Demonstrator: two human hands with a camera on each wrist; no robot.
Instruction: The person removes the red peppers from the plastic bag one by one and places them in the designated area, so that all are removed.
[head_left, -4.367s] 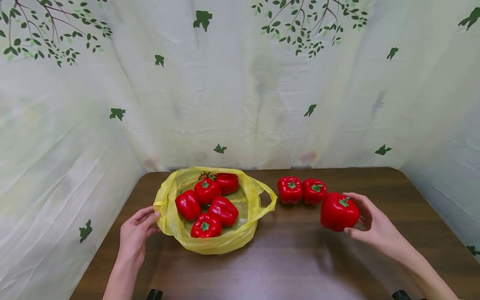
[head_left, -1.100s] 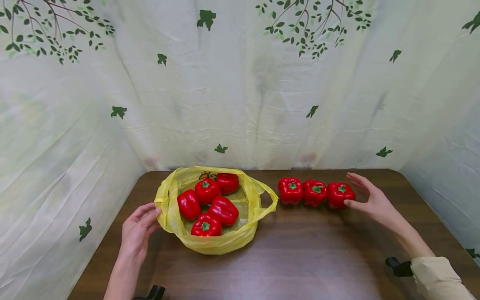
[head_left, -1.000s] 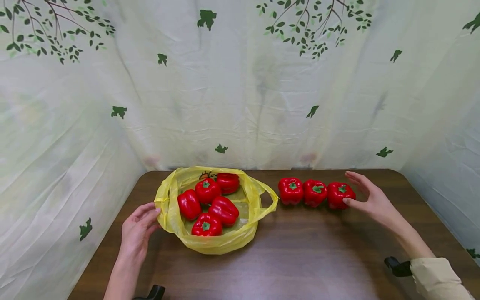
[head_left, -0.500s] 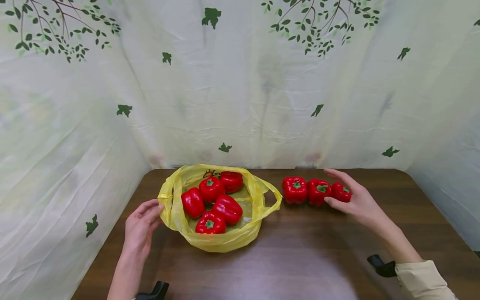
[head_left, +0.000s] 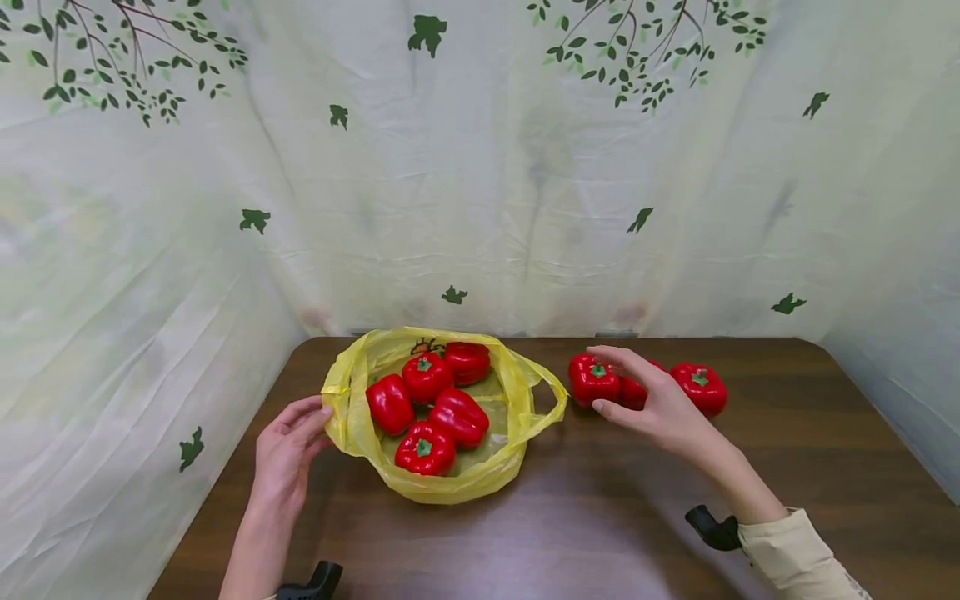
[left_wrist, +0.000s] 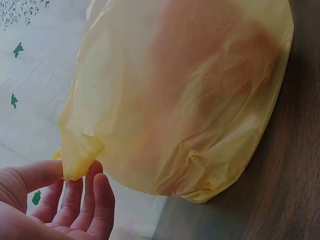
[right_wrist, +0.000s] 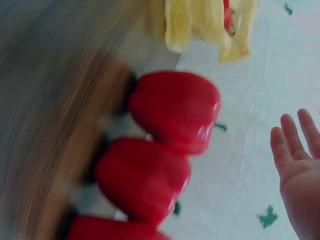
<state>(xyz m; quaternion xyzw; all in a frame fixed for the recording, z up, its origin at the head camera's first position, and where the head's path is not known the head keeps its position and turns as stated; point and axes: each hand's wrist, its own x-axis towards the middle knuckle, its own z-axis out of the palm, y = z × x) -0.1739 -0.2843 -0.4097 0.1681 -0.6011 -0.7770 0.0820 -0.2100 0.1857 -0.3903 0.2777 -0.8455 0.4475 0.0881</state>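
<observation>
A yellow plastic bag (head_left: 450,492) stands with its mouth wide, several red bell peppers (head_left: 460,418) lying inside. My left hand (head_left: 281,458) pinches the bag's left edge between thumb and fingers; in the left wrist view, a gathered yellow corner (left_wrist: 80,155) is between them. Three more peppers sit in a row right of the bag. Over that row hovers my right hand (head_left: 667,412), holding nothing, thumb and fingers spread beside the leftmost pepper (head_left: 587,382). It partly hides the middle pepper (head_left: 632,395); the right-hand pepper (head_left: 702,389) shows behind the wrist.
Everything stands on a dark wooden table (head_left: 600,533). A pale curtain (head_left: 480,167) with leaf prints closes off the back and both sides. The bag's right handle loop (head_left: 551,400) reaches close to the leftmost pepper of the row.
My right hand held a pepper in the air, set it down at the row's right end and let go. It then moved left over the row. My left hand keeps its hold.
</observation>
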